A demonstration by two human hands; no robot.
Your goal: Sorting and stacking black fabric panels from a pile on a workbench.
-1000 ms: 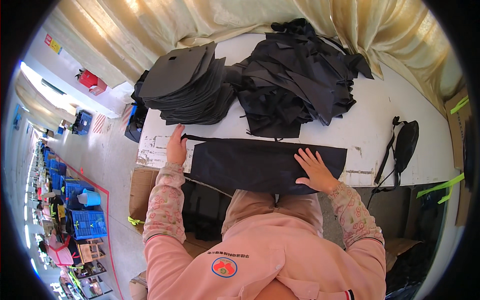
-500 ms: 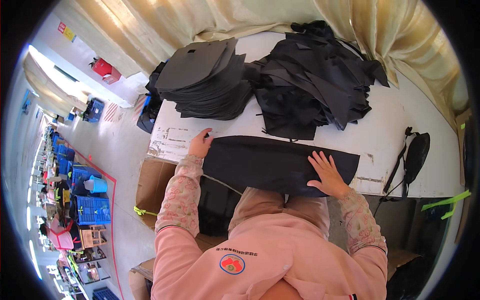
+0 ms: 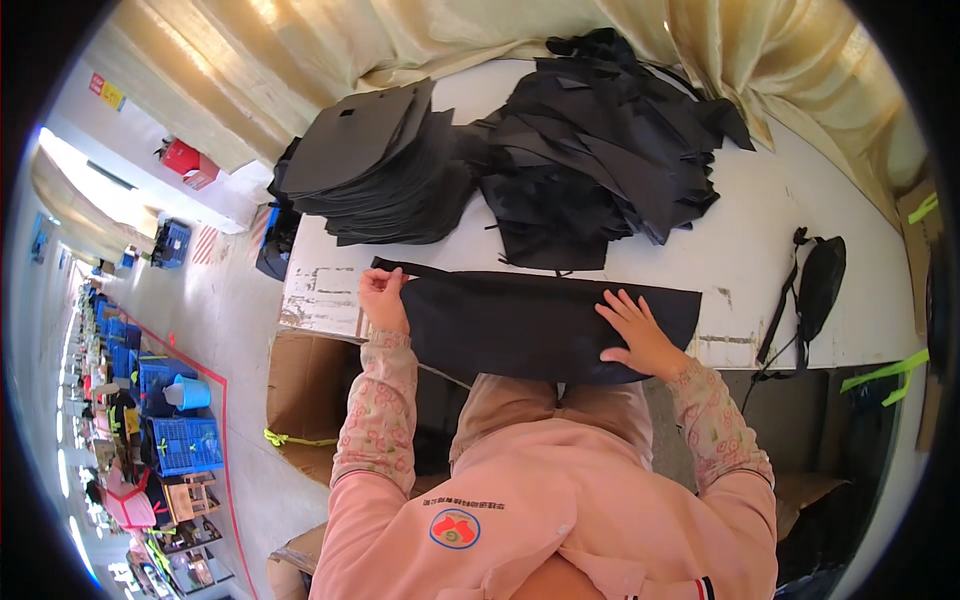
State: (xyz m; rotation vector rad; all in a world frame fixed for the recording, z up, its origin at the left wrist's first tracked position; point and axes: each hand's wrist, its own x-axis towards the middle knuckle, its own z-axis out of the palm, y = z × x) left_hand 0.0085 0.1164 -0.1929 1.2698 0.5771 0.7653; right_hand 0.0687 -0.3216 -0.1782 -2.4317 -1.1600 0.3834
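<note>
A long black fabric piece [image 3: 530,320] lies flat along the near edge of the white table [image 3: 750,260], its lower edge hanging over. My left hand [image 3: 383,298] grips its left end, next to a thin black strap that runs off to the left. Fingers spread, my right hand [image 3: 640,333] presses flat on the right part of the piece. Both sleeves are pink with a floral pattern.
A neat stack of dark grey cut panels [image 3: 375,165] sits at the back left, a loose heap of black fabric pieces [image 3: 610,150] beside it. A small black bag with a strap [image 3: 818,285] lies at the right. Cardboard boxes [image 3: 305,385] stand under the table; a beige curtain [image 3: 500,35] hangs behind.
The view has shifted slightly. Both hands stay on the black piece, the right hand still pressing flat while the left holds the left end.
</note>
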